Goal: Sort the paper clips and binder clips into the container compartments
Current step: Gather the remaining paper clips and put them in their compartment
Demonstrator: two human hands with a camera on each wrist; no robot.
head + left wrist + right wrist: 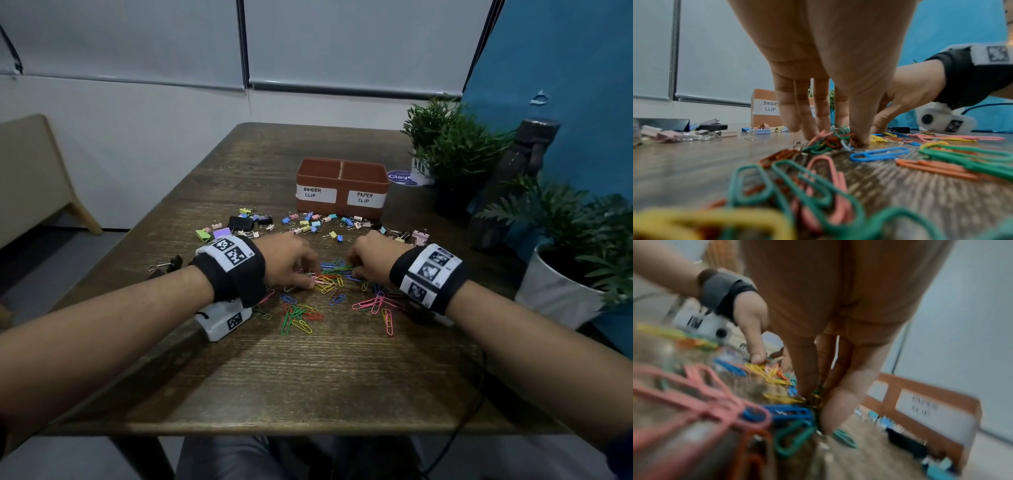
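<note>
Wood worktop (308, 370): both my grips, left hand (289, 260) & right hand (368, 258), pinch into the clips (329, 275) piled between them, box (342, 186) w/ empty compartments just beyond; tangled clips could snag, spill en route, or drag binders (308, 222) along.

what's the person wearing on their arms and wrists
Bare forearms, no sleeves. Each wrist has a black band: the left band and right band carry white panels with black square-code markers. A white camera box with a similar marker hangs under the left wrist.
</note>
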